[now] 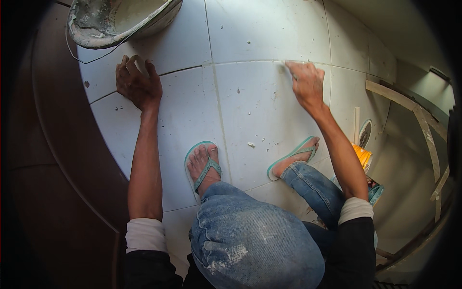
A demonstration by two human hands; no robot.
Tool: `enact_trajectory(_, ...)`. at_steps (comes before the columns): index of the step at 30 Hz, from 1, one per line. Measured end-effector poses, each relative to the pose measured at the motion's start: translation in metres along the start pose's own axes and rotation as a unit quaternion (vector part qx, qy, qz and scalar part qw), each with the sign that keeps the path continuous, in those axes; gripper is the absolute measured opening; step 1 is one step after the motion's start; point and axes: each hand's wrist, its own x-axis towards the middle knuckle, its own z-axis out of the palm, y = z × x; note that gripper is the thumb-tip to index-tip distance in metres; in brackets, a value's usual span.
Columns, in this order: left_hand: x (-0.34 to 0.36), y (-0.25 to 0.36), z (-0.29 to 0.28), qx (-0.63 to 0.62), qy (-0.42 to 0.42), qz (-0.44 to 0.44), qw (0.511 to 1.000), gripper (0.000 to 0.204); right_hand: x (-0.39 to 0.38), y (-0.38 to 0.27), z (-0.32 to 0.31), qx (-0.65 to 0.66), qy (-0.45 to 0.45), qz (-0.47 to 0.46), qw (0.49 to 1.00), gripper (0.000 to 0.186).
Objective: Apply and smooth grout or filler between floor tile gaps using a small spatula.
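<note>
My left hand (pixel 138 83) rests by the white tile floor (pixel 260 106), just below a bucket (pixel 156 24) crusted with pale paste. Its fingers are bent but spread apart, and nothing shows in them. On the right, my right hand (pixel 309 83) is closed, with the index finger reaching to a tile joint (pixel 255 61). Whatever its folded fingers may hold is hidden. That joint looks pale along the right, while the joint (pixel 180 70) near my left hand is dark. The bucket holds a pale, wet-looking mix and has a thin wire handle (pixel 96 61).
My feet in green flip-flops (pixel 204 166) stand on the tiles among small crumbs (pixel 250 144). A dark brown raised edge (pixel 72 144) curves along the left. At right are a wooden frame (pixel 426 130), a yellow packet (pixel 362 155) and a round drain-like opening (pixel 365 134).
</note>
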Motion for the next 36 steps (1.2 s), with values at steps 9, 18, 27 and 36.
enact_trajectory(9,-0.001,0.000,-0.003,0.001,0.011,0.004,1.000,0.034,-0.056,-0.023,-0.007,-0.006,-0.102,-0.091,0.991,0.046)
enact_trajectory(18,-0.003,-0.011,0.005,-0.091,-0.022,0.035,0.995,0.037,-0.048,-0.042,-0.017,0.228,-0.019,0.021,0.973,0.029)
enact_trajectory(27,-0.007,-0.002,0.001,-0.086,-0.010,0.037,0.996,0.041,-0.005,-0.089,0.020,0.180,0.123,0.036,0.975,0.035)
enact_trajectory(36,-0.017,0.001,0.000,-0.106,-0.057,0.021,0.992,0.052,-0.040,-0.108,0.027,0.008,0.026,-0.071,0.997,0.058)
